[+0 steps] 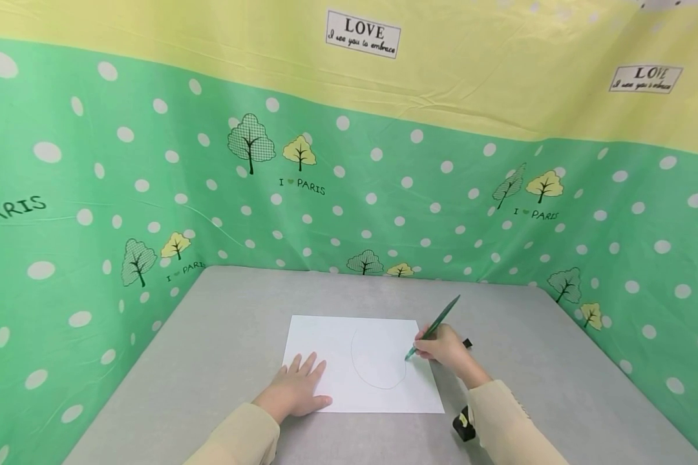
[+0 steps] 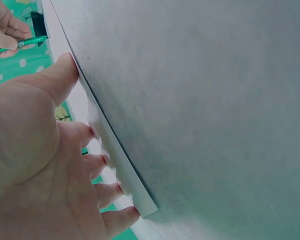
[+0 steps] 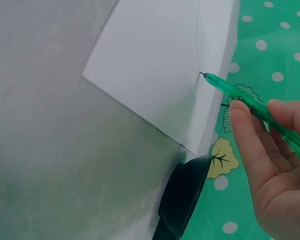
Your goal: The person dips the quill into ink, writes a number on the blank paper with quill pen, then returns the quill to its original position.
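A sheet of white paper (image 1: 337,336) lies flat on the grey table, with a thin dark curved line (image 1: 378,387) drawn on it, open at the top. My left hand (image 1: 296,387) rests on the paper's left part, fingers spread and straight. In the left wrist view, the left hand's thumb (image 2: 65,75) and fingertips touch the sheet near its edge. On the right side, my right hand (image 1: 444,349) pinches a green pen (image 1: 442,316). The right wrist view shows the pen's tip (image 3: 204,74) touching the paper at the line's end.
The grey table (image 1: 238,297) surrounds the sheet. A green and yellow patterned cloth (image 1: 314,219) hangs behind and beside it. By the right forearm is a black object with a yellow mark (image 1: 464,424). A dark object (image 3: 182,195) shows near the paper's corner in the right wrist view.
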`<state>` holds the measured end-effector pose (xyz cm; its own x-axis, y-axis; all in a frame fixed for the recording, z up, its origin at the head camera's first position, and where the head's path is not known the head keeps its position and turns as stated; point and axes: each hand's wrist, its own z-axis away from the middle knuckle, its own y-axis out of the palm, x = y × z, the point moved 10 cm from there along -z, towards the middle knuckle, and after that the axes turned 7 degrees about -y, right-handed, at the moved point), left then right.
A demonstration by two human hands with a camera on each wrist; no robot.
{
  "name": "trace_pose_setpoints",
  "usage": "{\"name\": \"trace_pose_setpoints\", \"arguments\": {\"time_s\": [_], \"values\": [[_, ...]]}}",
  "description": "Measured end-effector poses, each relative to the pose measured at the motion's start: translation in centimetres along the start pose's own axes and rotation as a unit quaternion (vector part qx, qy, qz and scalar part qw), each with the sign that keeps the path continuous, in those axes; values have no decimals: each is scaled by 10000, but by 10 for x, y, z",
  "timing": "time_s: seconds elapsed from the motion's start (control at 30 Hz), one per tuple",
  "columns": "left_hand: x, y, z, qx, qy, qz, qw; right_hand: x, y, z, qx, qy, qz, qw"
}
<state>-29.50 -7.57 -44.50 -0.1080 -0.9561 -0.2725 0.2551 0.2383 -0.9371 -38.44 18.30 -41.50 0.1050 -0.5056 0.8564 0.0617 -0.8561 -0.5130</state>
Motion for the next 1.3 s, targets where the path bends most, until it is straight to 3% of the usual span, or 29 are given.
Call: {"name": "trace_pose_setpoints", "arguments": {"time_s": [0.9,1.3], "values": [[1,-2,2,44,-65,74,9999,1,2,-10,-138,-33,238,9996],[0,-2,2,-9,-101,5,9999,1,3,-12,-204,-79,89,9997]]}}
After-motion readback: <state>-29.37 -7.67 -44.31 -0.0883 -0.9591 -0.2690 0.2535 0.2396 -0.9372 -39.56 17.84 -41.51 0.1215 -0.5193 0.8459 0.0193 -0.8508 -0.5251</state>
